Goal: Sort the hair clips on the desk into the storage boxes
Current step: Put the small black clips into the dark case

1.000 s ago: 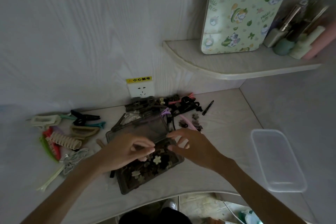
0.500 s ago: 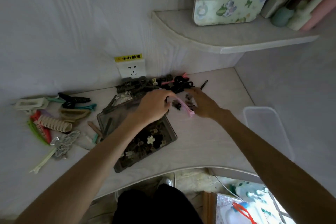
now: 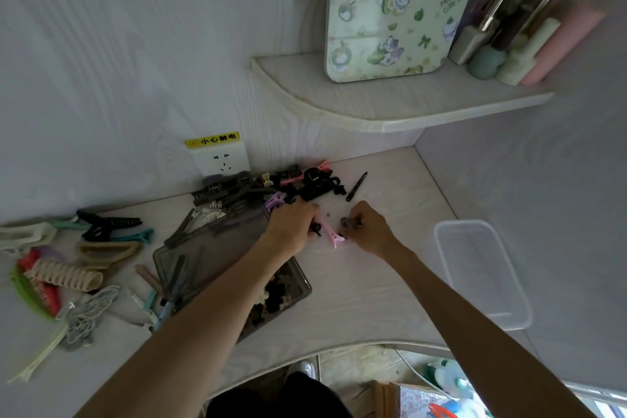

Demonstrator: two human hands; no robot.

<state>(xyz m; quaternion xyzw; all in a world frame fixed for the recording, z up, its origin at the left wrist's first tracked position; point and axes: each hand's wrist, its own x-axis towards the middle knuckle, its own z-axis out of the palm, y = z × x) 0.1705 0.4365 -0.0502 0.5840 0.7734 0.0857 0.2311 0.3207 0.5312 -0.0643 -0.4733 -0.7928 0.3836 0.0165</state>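
My left hand (image 3: 294,227) rests on the desk (image 3: 390,282) just beyond the dark box (image 3: 190,258), fingers curled down over a small black clip (image 3: 317,229); whether the clip is gripped cannot be told. A pink clip (image 3: 334,237) lies flat between my hands, one end under the left fingers. My right hand (image 3: 368,227) is closed into a loose fist on a small dark clip (image 3: 349,223), pinched at the fingertips.

The dark box sits under my left forearm, with small flower-shaped clips at its near end. The clear box (image 3: 481,271) stands well apart to the right, near the side wall. A heap of black and pink clips (image 3: 305,181) lies against the back wall, below the socket (image 3: 220,159). A black slide clip (image 3: 357,186) lies just right of the heap. Larger claw clips (image 3: 84,248) are spread over the left of the desk.
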